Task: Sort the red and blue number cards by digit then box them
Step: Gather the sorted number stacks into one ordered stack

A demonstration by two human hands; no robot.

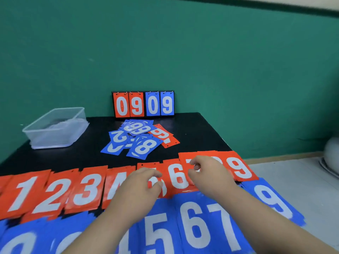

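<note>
Red number cards lie in a row across the near table: 1 (27, 195), 2 (53, 197), 3 (88, 189), 4 (113, 186), 6 (178, 176), 9 (240, 169). In front of them runs a blue row with 5 (159, 235), 6 (194, 224), 7 (223, 222) and 9 (273, 202). My left hand (141, 184) hovers over the red 5, fingers loosely curled. My right hand (209, 173) covers the red 7 and 8, its bent fingertips on the 7. An unsorted pile (139, 138) of mostly blue cards lies farther back. The clear plastic box (55, 127) stands at the back left.
A flip scoreboard (143, 104) reading 09 09 leans against the green wall at the back of the black table (192, 136). The blue 9 overhangs the table's right edge above a pale floor. A white object (332, 153) sits on the floor at far right.
</note>
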